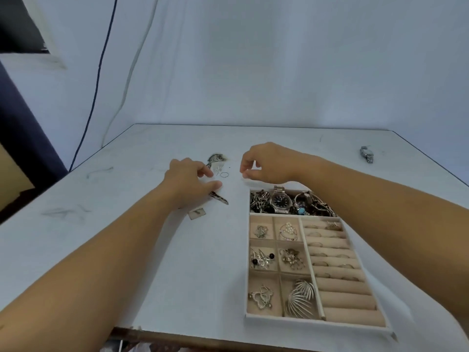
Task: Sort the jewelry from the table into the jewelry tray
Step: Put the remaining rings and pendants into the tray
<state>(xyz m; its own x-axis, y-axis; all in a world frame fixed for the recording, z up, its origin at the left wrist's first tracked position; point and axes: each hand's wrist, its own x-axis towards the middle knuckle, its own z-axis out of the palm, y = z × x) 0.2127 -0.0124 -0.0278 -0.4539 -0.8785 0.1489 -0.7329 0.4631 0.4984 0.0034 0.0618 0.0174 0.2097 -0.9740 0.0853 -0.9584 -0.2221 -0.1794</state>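
Note:
The beige jewelry tray (pixel 317 323) lies at the front right of the white table. Its back compartment holds a heap of watches and bracelets (pixel 281 202); earrings, brooches and rings fill the smaller slots. Left of the tray, loose pieces lie on the table: a thin ring (pixel 224 175), small silver earrings (pixel 218 168), a patterned piece (pixel 215 158) and a long patterned clip (pixel 221 198). My left hand (pixel 187 181) rests over the clip with index finger and thumb spread toward the earrings, holding nothing. My right hand (pixel 266 161) hovers right of the ring, fingers loosely curled, thumb and index apart.
A silver watch (pixel 367 154) lies alone near the table's far right edge. A small square tag (pixel 197 213) sits just below my left wrist. A white backdrop hangs behind the table, with cables running down it at the left.

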